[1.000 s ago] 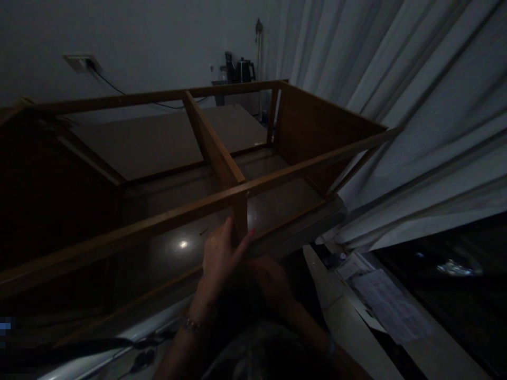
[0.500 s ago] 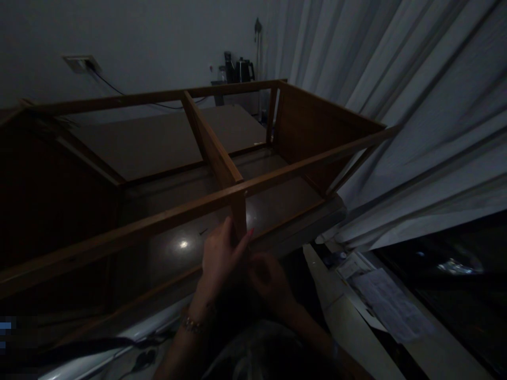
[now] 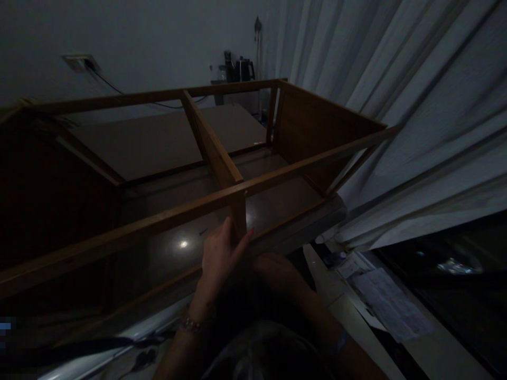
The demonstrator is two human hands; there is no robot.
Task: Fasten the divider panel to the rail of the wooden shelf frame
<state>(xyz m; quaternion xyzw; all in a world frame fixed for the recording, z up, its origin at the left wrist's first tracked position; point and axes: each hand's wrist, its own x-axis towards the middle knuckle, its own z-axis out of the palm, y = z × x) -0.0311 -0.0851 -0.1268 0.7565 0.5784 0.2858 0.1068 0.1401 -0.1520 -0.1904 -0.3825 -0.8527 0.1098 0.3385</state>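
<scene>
A half-built wooden cabinet frame (image 3: 277,177) lies on its side in a dim room, open face up, with a middle divider (image 3: 209,142). My left hand (image 3: 219,258) grips the short upright post (image 3: 238,214) under the front rail, thumb on one side and fingers on the other. My right hand (image 3: 277,272) sits low just right of that post, in shadow; its fingers are curled, and what they hold, if anything, is hidden.
Pale curtains (image 3: 396,105) hang at the right. Papers (image 3: 380,298) lie on a light ledge below them. A kettle (image 3: 244,68) stands on a far table. A wall socket (image 3: 79,62) with a cable is at the upper left. Dark cables (image 3: 119,345) lie near the bottom left.
My right hand has shifted slightly up and right beside the post. The left hand keeps its grip and the frame has not moved.
</scene>
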